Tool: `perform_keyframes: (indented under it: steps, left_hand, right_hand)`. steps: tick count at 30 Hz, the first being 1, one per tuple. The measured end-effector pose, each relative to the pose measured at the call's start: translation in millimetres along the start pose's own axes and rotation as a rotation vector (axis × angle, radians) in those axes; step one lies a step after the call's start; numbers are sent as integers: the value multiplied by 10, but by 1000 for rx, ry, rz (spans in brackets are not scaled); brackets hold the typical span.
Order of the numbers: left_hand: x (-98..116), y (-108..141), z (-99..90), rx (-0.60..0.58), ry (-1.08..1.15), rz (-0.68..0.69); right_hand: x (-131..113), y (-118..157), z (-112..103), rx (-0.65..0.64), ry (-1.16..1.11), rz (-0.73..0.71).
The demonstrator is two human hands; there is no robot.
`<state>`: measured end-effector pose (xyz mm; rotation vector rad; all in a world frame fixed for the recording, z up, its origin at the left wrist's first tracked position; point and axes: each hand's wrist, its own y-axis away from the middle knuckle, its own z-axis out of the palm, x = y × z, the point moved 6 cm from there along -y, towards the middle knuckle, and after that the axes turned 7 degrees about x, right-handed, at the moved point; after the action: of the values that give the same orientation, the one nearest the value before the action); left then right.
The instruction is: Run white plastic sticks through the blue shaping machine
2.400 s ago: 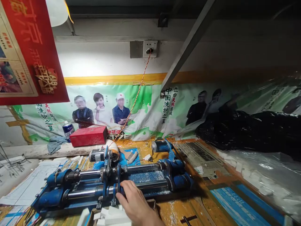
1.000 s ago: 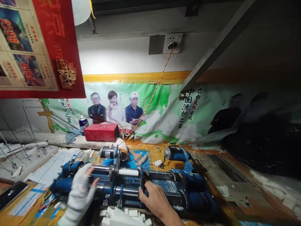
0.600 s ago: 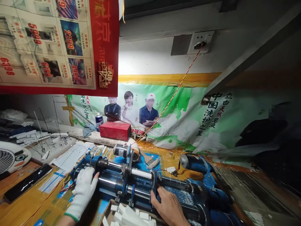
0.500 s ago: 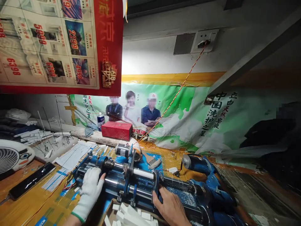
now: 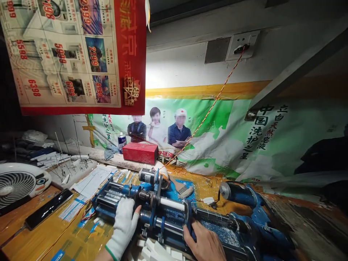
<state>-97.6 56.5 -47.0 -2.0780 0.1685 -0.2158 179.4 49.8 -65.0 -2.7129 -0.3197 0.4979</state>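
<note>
A small blue lathe-like machine with steel guide rails lies across the table in front of me. My left hand, in a white glove with the thumb tip bare, closes over its sliding carriage, just left of the drill chuck. The carriage is mostly hidden under the glove. To the right of the chuck, a white rod is held lengthwise between upright plates. My bare right hand grips the dark upright plate at the rod's right end; some fingertips are hidden behind it.
White blocks are heaped at the front edge. Behind the machine lie a brush and a red box. A phone and a fan are at left. A twisted cord runs to the socket; a poster hangs upper left.
My left hand has slid right along the rails, and the chuck has come closer to the upright plate by the white rod. My right hand keeps its hold. The view has shifted slightly.
</note>
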Motion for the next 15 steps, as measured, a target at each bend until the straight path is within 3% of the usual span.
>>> perform_keyframes:
  steps: [4,7,15]
  left_hand:
    - [34,-8,19,20,-42,-26]
    - [-43,48,84,10,-30,27]
    - [-647,99,131,63,-65,105]
  right_hand:
    - [10,20,12,2,-34,-1]
    - [18,30,13,27,-48,-27]
    - [12,25,-5,68,-19,-44]
